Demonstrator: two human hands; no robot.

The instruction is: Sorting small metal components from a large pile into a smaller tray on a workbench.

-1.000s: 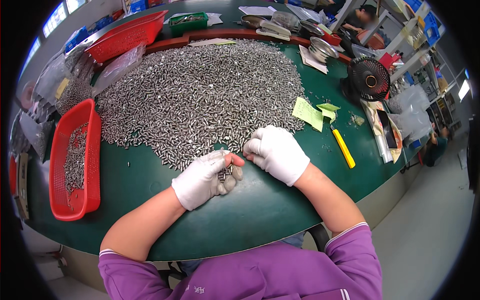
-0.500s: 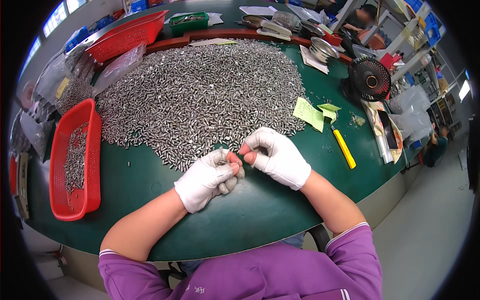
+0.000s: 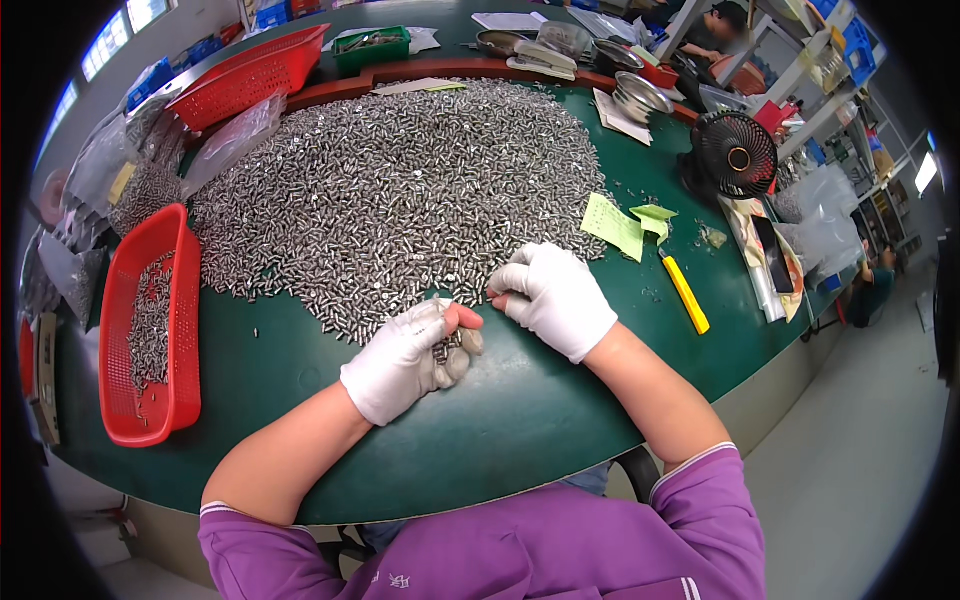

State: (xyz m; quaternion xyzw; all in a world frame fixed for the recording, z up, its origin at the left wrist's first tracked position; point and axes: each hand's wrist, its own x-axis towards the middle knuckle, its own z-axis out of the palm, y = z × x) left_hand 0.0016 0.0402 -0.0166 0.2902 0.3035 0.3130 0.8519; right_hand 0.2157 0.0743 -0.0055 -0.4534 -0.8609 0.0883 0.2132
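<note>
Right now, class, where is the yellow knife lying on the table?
In the head view, the yellow knife lies on the green table to the person's right, just beyond the right hand and below the green paper notes.

The small metal parts cupped in the left hand (image 3: 405, 355) are mostly hidden by its curled gloved fingers, the single pieces of the silvery heap (image 3: 390, 190) are too small to tell apart, and the person at the far tabletop edge (image 3: 722, 22) is blurred

Bright even light, window glare upper left, fisheye-bent black-vignetted edges
</note>
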